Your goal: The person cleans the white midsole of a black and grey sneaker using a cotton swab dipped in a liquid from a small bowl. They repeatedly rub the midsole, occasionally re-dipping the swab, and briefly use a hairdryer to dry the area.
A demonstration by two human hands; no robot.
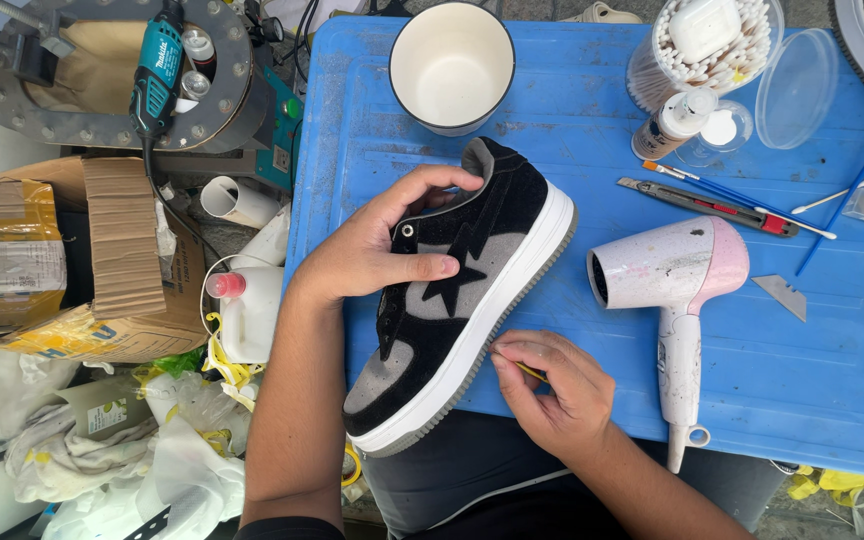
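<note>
Black-and-grey sneaker (462, 300), frame centre: left hand (372, 250) clasps the upper; right hand (552, 390) pinches a thin yellow tool (530, 372) against the white midsole (497, 300). Edge work underway; next calls for steady tracing.

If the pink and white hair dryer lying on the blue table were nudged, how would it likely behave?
The hair dryer lies on its side on the blue table, so it probably pivots rather than tips. Its round barrel might rock slightly. The hard shell looks rigid, likely light.

Both forearms are bare; the person wears dark trousers and black sleeves at the elbows.
</note>
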